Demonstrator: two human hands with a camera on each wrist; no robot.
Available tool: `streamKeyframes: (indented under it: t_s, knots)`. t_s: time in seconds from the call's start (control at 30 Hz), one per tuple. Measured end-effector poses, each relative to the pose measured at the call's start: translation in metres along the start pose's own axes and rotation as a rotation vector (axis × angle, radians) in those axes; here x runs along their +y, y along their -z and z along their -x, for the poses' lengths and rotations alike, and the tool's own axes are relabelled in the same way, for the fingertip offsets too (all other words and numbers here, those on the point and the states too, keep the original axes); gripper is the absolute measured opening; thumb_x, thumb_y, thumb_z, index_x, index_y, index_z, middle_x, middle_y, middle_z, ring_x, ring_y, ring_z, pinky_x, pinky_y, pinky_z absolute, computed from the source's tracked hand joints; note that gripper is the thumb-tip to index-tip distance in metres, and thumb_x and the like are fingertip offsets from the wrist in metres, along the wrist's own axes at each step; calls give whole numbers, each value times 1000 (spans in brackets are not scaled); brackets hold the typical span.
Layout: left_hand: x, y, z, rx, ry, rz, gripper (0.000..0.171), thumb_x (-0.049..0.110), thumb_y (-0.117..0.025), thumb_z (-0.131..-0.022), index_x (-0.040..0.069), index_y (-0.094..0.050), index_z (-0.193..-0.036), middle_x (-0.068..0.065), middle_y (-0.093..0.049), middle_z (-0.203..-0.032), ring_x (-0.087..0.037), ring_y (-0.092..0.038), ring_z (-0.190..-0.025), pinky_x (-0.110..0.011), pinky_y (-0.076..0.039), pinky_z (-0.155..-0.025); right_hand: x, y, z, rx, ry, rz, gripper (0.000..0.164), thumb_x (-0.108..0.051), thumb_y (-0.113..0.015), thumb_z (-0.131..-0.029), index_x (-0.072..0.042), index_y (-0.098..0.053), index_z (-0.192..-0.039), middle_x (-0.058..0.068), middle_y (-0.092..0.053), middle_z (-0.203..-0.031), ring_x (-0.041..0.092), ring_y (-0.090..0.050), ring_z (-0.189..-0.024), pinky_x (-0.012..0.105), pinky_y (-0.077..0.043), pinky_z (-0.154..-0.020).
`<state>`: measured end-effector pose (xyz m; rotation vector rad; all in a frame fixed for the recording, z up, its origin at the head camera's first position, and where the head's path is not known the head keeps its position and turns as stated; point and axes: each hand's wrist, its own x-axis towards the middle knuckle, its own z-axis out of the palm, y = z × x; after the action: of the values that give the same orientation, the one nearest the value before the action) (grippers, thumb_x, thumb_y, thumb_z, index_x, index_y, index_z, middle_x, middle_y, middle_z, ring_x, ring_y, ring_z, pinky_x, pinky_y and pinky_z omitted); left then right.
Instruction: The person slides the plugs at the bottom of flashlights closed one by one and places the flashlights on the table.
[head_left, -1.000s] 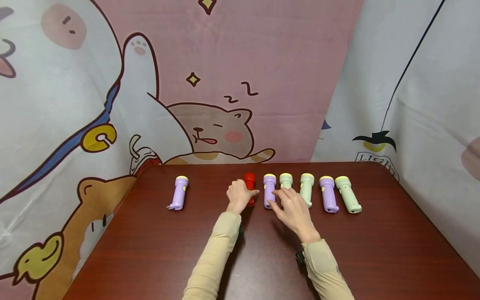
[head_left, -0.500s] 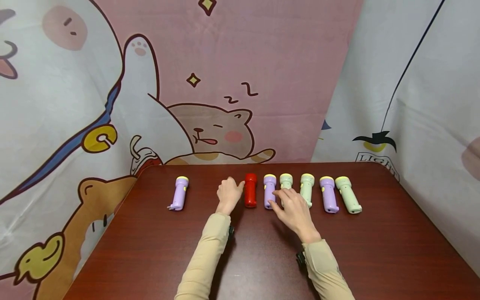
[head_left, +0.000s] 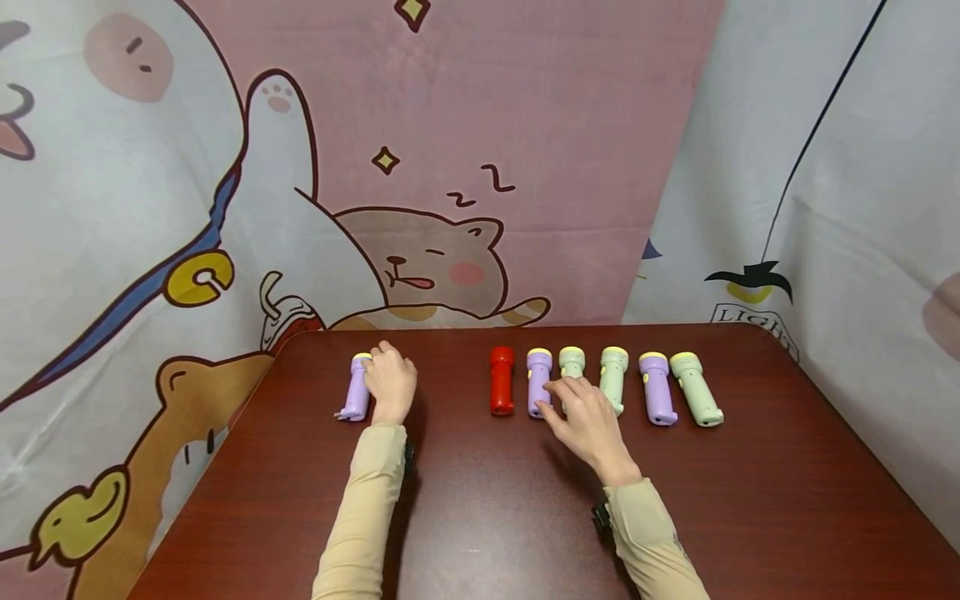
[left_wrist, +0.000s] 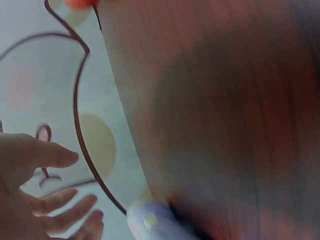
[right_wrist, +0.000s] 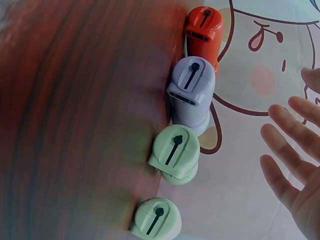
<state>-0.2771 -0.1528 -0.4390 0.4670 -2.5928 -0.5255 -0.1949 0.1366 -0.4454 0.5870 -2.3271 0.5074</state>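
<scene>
At the left of the table a purple flashlight (head_left: 358, 393) lies with my left hand (head_left: 392, 382) over its right side. In the left wrist view the fingers of this hand (left_wrist: 50, 195) are spread and hold nothing, with the purple flashlight (left_wrist: 155, 222) blurred below. My right hand (head_left: 587, 417) hovers with relaxed fingers over a green flashlight (head_left: 572, 360), partly hiding it. In the right wrist view the right hand (right_wrist: 295, 145) has spread fingers, apart from the row of flashlights. A red flashlight (head_left: 502, 382) and another purple flashlight (head_left: 538, 379) lie between the two hands.
Right of my right hand lie a green flashlight (head_left: 613, 377), a purple flashlight (head_left: 657, 390) and one more green flashlight (head_left: 697, 390), slightly tilted. The brown table (head_left: 480, 517) ends at the back against a cartoon-printed cloth (head_left: 570, 167).
My left hand has let go of the red flashlight and moved left to the purple flashlight at the far left. The red flashlight now lies uncovered. The right hand has stayed in place.
</scene>
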Motion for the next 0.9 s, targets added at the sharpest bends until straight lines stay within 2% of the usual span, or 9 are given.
streamKeyframes:
  t_s: [0.1,0.27,0.37,0.5,0.63,0.9]
  knots:
    - [-16,6,-8,-35,68,-40,41,12,-62,-81,-10,-49,-113,-32,-55,-112,-50,-51,-104,-56,-46,-83,0,-1,0,-3,2,-1,23,-24,-74,-78,-8,-70,-94,5,-68,-88,22,-60,-80,36,-48,-68]
    - [-39,11,-15,-180,170,-79,53,13,-59,-79,-14,-42,-120,-36,-49,-118,-51,-48,-109,-57,-44,-89,0,-2,0,-6,4,-4,23,-23,-75,-78,-8,-70,-94,5,-69,-89,23,-61,-83,36,-49,-69]
    - [-48,12,-16,-234,205,-87,54,12,-58,-78,-17,-42,-120,-38,-51,-117,-52,-50,-109,-56,-45,-87,0,-1,0,-6,7,-4,23,-23,-75,-78,-8,-70,-94,5,-69,-89,23,-61,-83,36,-49,-69]
    - [-56,10,-15,-245,226,-80,46,9,-54,-78,-18,-48,-116,-38,-56,-113,-52,-56,-104,-55,-49,-82,-1,-1,0,-6,10,-6,23,-24,-75,-78,-8,-70,-94,5,-69,-89,23,-61,-82,36,-49,-70]
    - [-60,7,-14,-237,212,-78,40,6,-50,-78,-16,-54,-111,-37,-60,-110,-51,-60,-101,-56,-51,-79,-1,-2,0,-8,13,-8,23,-24,-75,-78,-8,-70,-94,5,-69,-88,23,-62,-81,36,-50,-70]
    - [-64,6,-13,-195,186,-32,30,9,-56,-76,-12,-60,-96,-33,-64,-101,-49,-63,-94,-57,-52,-73,-2,-2,0,-1,24,-16,22,-23,-75,-77,-8,-70,-93,4,-68,-86,23,-62,-81,36,-50,-70]
